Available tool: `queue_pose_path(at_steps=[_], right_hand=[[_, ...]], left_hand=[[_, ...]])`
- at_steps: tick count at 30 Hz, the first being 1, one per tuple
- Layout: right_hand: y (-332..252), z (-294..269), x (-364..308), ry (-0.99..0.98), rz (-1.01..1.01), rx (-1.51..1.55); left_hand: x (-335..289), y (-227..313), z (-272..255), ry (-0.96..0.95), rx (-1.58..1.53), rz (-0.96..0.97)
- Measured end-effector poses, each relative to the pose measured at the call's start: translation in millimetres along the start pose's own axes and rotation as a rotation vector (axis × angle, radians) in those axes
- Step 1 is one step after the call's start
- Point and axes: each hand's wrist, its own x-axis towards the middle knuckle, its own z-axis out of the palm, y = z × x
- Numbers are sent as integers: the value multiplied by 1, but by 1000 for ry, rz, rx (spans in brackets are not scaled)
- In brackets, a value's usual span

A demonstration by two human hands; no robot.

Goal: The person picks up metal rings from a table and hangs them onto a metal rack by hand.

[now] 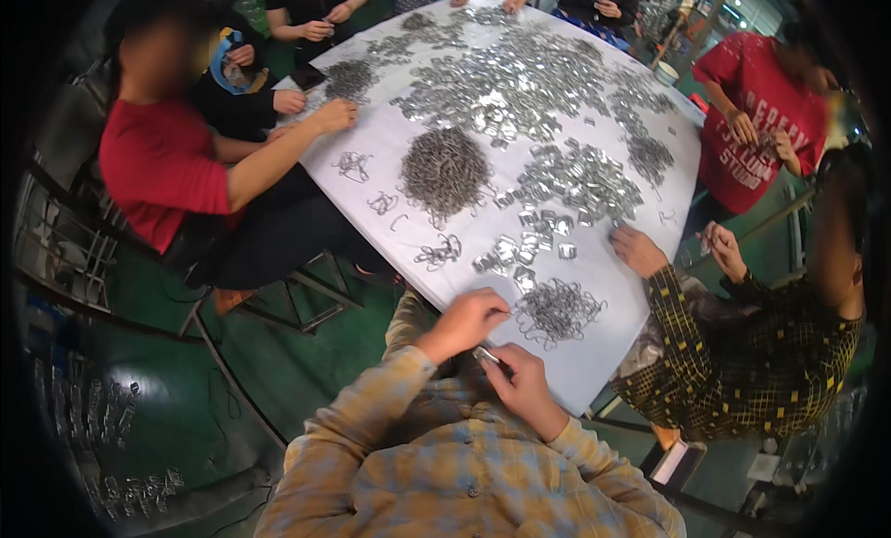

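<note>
My left hand [467, 322] is closed in a pinch above the near edge of the white table, beside a pile of thin bent wire pieces [559, 312]. Whatever its fingertips hold is too small to make out. Just below and to the right, my right hand [523, 382] grips a small shiny metal clip [484, 355] between thumb and fingers. Past the wire pile lie loose silvery metal clips [527, 250], some of them spread toward me.
On the white table [371, 259] stand a dense round heap of wire pieces [445, 174] and a wide spread of metal clips [506, 88]. Co-workers sit around it; at right a patterned sleeve [682, 320] and hand [639, 250] reach over the edge. A stool [311, 292] stands at left.
</note>
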Motion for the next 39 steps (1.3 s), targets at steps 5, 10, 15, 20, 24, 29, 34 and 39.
queue_pose_path(at_steps=[5,10,15,20,24,29,34,39], right_hand=[[-4,-2,-6,11,-18,-12],[-3,2,-6,-20,-15,-29],[-4,6,-5,-45,-9,-12],[-4,9,-5,-55,-34,-31],[-3,11,-6,-47,-40,-12],[1,12,-5,-9,-59,-36],[7,17,-5,-8,-76,-34],[2,19,-3,-3,-76,-4]], left_hand=[[28,8,26,-18,181,69],[31,4,30,-33,205,34],[29,3,23,12,123,37],[30,5,25,62,77,54],[30,0,32,71,-97,-1],[32,3,28,32,-246,-131],[19,-1,11,24,-275,-159],[-3,-2,-9,4,-511,-319]])
